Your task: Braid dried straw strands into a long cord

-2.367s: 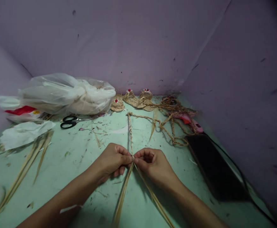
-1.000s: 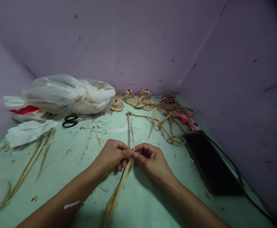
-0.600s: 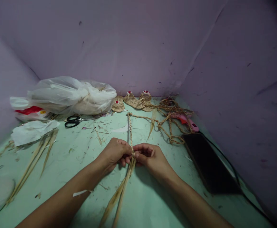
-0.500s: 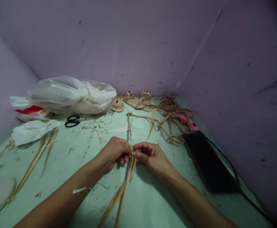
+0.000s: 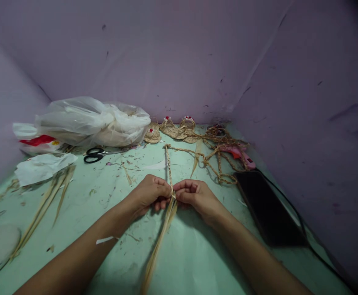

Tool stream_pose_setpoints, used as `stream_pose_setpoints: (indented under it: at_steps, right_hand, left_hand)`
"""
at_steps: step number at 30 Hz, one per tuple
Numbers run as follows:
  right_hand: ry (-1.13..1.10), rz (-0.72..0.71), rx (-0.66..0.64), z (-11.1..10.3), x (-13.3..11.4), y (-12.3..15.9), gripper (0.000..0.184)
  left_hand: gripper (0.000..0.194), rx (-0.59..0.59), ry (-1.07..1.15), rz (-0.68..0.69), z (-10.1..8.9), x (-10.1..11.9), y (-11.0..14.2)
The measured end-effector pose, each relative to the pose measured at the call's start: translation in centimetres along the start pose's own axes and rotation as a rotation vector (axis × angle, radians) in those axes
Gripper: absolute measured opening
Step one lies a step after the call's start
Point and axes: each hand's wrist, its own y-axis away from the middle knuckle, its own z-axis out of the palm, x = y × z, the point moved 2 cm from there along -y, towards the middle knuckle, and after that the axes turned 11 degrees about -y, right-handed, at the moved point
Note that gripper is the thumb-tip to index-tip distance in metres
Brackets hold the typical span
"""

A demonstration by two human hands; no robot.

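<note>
Craft corner with scissors [image 5: 101,154], loose fibre strips [image 5: 46,205] and braided cord [image 5: 168,164].

The braid [image 5: 168,164] lies between the scissors [image 5: 100,154] and the flat device [image 5: 269,209].

On pale green worktop [image 5: 209,262]: black-handled metal scissors [image 5: 103,153], translucent white plastic bag [image 5: 93,123], flat black rectangular slab [image 5: 269,209], tan braided fibre cord [image 5: 168,162].

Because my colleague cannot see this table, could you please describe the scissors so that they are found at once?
On the green table, find the large translucent plastic bag near the back wall. The scissors lie just in front of it, beyond the left hand and further left. Unlike the pale crumpled sheet to their left, they have two black loop handles.
</note>
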Motion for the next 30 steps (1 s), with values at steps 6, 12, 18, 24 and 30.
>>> stream_pose_setpoints:
  at_steps: [6, 12, 18, 24, 30]
  right_hand:
    - [0.017, -0.099, 0.009, 0.2, 0.4, -0.1, 0.026]
    - [0.151, -0.129, -0.098, -0.2, 0.6, -0.1, 0.030]
    - [0.195, -0.088, -0.070, -0.5, -1.1, 0.6, 0.021]
    - [0.230, -0.127, -0.068, -0.3, -0.6, 0.2, 0.015]
    - [0.148, -0.096, -0.031, -0.4, 0.2, -0.5, 0.009]
  left_hand:
    - [0.011, 0.056, -0.162, -0.024, 0.4, 0.4, 0.5]
    - [0.010, 0.050, -0.167, 0.009, 0.2, 0.1, 0.4]
    - [0.011, 0.027, -0.170, 0.010, 0.3, 0.0, 0.4]
    - [0.011, 0.025, -0.188, 0.001, 0.3, 0.1, 0.5]
    - [0.008, -0.002, -0.199, -0.008, 0.3, 0.1, 0.4]
